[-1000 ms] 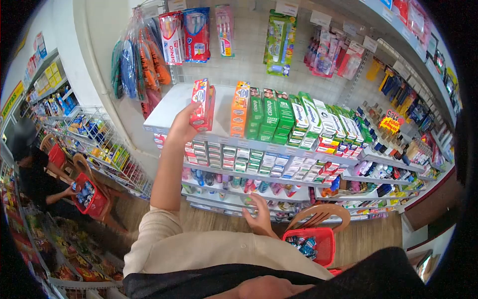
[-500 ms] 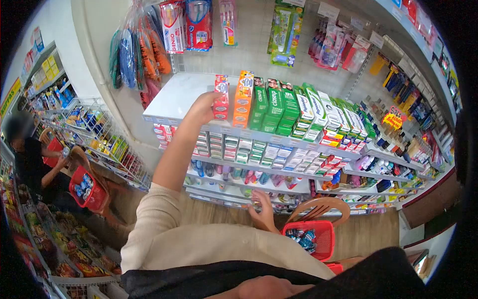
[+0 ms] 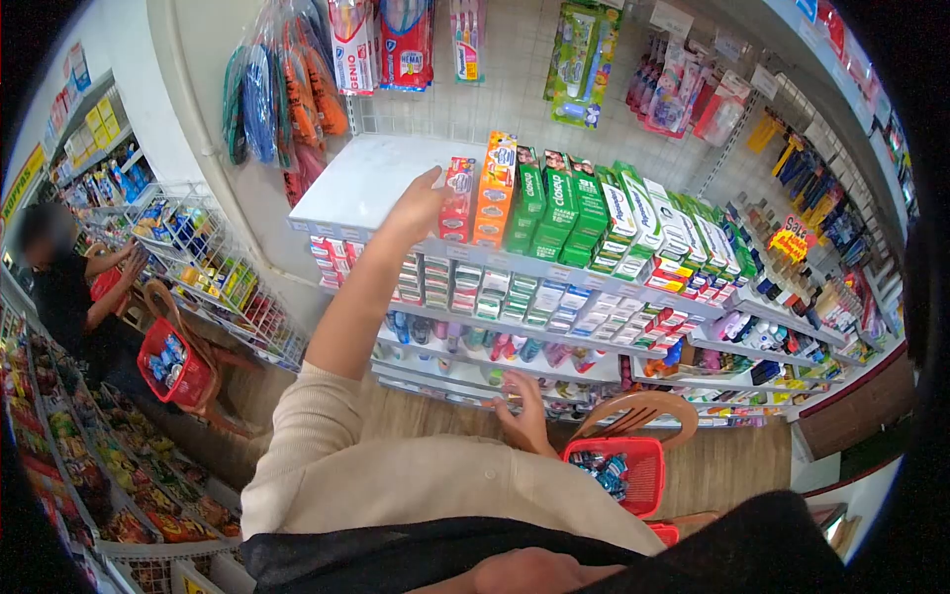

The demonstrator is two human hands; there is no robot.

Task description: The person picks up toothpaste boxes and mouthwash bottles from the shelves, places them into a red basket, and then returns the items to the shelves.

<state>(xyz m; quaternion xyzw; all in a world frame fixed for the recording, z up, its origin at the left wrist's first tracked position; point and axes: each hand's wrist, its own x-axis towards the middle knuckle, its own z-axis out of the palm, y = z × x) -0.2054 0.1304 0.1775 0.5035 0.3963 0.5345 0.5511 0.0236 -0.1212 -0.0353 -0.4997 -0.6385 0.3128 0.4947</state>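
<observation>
Where the top shelf (image 3: 361, 188) spans the view, rows of green boxes (image 3: 556, 203) stand on it, with an orange box (image 3: 496, 188) at their left end. Just beside that stands a smaller red box (image 3: 457, 201), the left hand (image 3: 420, 206) at its side; whether the fingers grip it, I cannot tell. The right hand (image 3: 524, 414) is empty, fingers apart, near the red basket (image 3: 641, 477).
</observation>
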